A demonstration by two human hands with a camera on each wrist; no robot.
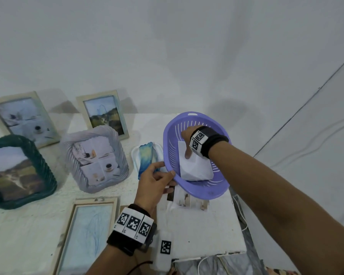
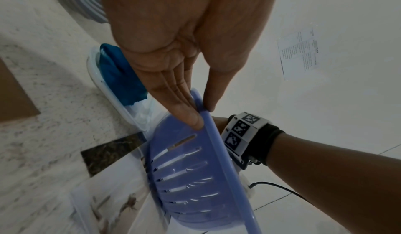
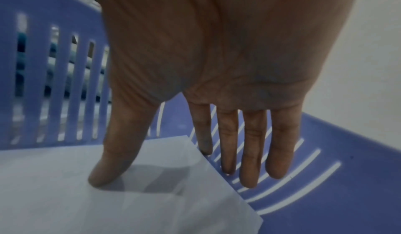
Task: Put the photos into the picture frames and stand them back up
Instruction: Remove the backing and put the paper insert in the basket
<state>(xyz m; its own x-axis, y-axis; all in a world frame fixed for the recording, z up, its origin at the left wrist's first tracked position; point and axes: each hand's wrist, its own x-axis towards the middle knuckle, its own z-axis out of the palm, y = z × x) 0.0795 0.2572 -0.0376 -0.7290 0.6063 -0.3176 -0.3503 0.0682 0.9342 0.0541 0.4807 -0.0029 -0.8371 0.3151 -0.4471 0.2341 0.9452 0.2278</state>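
Note:
My left hand (image 1: 167,169) pinches the near rim of a tilted purple slotted basket (image 1: 197,187), thumb over the edge and fingers beneath; the left wrist view shows the same hand (image 2: 202,114) on the basket (image 2: 184,177). My right hand (image 1: 187,147) reaches inside it. White photo sheets (image 1: 195,167) lie face down on the basket floor. In the right wrist view the thumb of that hand (image 3: 173,177) presses on the sheets (image 3: 108,203), with straight fingers (image 3: 249,152) along their edge against the basket (image 3: 347,152). A pale wooden frame (image 1: 89,231) lies flat at the front left.
Several frames with pictures stand at the left: a green one (image 1: 20,171), a ribbed grey one (image 1: 95,157) and two cream ones (image 1: 24,118). A white tray (image 1: 135,155) holds a blue object. A printed photo (image 1: 184,199) lies under the basket. The table edge (image 1: 236,215) is close on the right.

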